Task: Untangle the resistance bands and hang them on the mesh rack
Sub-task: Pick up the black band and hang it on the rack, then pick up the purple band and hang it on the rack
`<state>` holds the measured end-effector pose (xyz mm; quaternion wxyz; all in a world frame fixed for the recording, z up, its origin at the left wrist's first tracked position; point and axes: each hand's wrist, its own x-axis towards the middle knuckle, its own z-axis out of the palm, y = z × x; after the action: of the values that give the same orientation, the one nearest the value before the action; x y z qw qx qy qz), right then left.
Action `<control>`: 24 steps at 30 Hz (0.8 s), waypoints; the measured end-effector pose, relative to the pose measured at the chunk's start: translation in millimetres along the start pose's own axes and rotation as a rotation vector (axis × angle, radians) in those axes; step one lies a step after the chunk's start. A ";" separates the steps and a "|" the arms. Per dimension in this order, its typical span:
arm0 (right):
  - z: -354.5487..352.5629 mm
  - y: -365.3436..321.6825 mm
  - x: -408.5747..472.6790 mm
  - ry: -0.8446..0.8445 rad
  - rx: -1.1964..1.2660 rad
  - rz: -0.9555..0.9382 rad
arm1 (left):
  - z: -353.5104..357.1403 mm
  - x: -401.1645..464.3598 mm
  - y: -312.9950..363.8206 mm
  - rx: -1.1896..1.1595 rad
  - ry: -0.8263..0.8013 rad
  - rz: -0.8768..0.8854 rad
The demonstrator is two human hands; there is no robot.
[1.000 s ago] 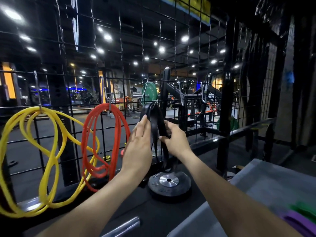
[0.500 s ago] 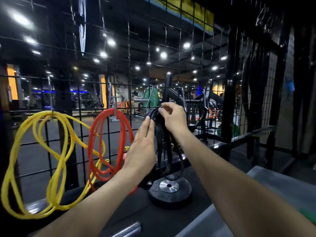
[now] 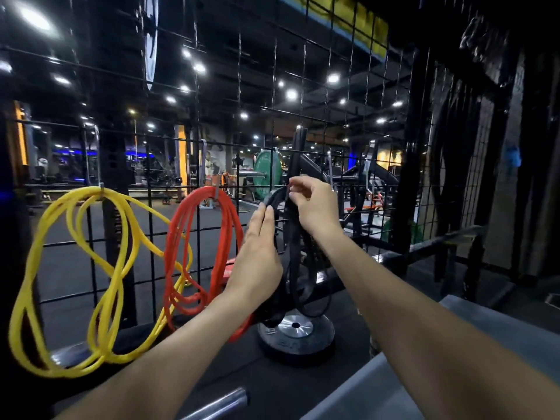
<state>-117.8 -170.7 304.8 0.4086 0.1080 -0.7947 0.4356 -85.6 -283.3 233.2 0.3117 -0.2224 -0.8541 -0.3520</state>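
both hands at black resistance band (image 3: 295, 253) on mesh rack (image 3: 306, 95).
head view: right hand (image 3: 315, 204) pinches the band's top loop against the mesh; left hand (image 3: 257, 256) lies flat, fingers straight, touching the band's left side. band hangs down to a weight plate (image 3: 298, 334). red band (image 3: 200, 253) and yellow band (image 3: 72, 280) hang from hooks to the left.

— What sits on the dark surface below?
— A black weight plate (image 3: 295, 336) lying flat, silver hub up. A metal bar end (image 3: 222, 403) pokes in near the bottom edge.
— And farther back?
— A green plate (image 3: 264, 174) on a barbell, under ceiling lights (image 3: 291, 94).
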 end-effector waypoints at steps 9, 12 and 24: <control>-60.0 46.3 -58.6 -0.016 -0.142 0.051 | 29.2 -29.2 28.3 -0.006 -0.004 0.137; -94.8 77.9 -99.9 -0.012 -0.232 0.161 | 69.3 -50.0 42.1 -0.044 -0.090 0.155; -261.3 218.7 -253.6 0.021 -0.609 0.656 | 278.9 -139.4 126.1 -0.246 -0.614 0.184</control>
<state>75.0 117.1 59.0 0.2702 -0.2794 -0.8747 0.2895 -16.4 -16.9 39.8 0.0413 -0.4301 -0.8356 -0.3393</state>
